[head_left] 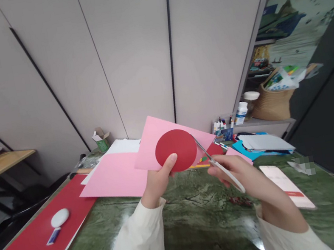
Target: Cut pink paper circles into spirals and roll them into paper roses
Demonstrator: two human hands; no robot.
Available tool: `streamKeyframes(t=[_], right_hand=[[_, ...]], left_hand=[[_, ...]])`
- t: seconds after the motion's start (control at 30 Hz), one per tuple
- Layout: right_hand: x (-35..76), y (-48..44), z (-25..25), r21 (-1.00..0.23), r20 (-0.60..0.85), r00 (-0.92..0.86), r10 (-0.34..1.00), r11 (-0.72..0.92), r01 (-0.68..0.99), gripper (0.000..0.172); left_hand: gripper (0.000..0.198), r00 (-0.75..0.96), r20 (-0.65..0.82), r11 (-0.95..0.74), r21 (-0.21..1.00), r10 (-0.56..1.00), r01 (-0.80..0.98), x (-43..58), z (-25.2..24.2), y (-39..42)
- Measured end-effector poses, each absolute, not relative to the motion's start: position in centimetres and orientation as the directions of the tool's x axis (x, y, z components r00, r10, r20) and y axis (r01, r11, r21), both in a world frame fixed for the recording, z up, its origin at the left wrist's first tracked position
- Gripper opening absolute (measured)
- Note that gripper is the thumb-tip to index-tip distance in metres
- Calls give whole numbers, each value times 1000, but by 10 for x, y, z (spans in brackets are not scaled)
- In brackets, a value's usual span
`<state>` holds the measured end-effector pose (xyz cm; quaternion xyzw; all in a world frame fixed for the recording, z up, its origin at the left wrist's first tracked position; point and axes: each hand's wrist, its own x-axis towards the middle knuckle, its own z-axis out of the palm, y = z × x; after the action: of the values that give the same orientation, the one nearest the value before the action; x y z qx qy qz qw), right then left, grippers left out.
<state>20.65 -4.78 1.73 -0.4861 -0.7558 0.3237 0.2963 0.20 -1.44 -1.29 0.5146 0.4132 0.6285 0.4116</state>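
Note:
My left hand pinches a pink paper sheet with a red paper circle lying against it, thumb pressed on the circle's lower edge. My right hand grips white-handled scissors, fingers through the loops. The blades point up and left, and their tips meet the circle's right edge at the pink sheet. Both hands hover above a green marbled table.
A second pink sheet and a white sheet lie behind. A long red sheet at left carries a white oval object. A phone, blue and grey papers, pens, a bottle and a woven basket sit right.

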Motion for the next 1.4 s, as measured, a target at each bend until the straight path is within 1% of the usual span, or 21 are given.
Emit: streamKeyframes(t=[0.23, 0.4, 0.57, 0.73, 1.03, 1.27, 1.4], right_hand=[[206, -47, 18, -760, 125, -349, 929, 316, 568, 36], [209, -46, 16, -792, 104, -360, 927, 296, 534, 34], [205, -46, 12, -769, 172, -392, 904, 372, 520, 34], [203, -45, 11, -750, 198, -387, 900, 394, 531, 32], [205, -44, 10, -763, 167, -391, 905, 370, 530, 32], [208, -44, 10, -762, 121, -398, 909, 342, 550, 31], [207, -44, 10, -769, 131, -398, 908, 347, 537, 31]], left_hand=[[37, -83, 317, -323, 944, 945, -67, -3, -10, -14], [37, -56, 272, -275, 960, 961, -49, -4, -7, -16], [35, 36, 224, -222, 973, 974, -57, -3, -5, -17], [33, 53, 230, -227, 973, 972, -48, -6, -4, -16], [35, 74, 258, -256, 966, 963, -33, -9, -6, -14], [33, 102, 238, -240, 971, 966, 12, -13, -4, -15], [33, 120, 246, -250, 968, 962, 19, -14, -3, -15]])
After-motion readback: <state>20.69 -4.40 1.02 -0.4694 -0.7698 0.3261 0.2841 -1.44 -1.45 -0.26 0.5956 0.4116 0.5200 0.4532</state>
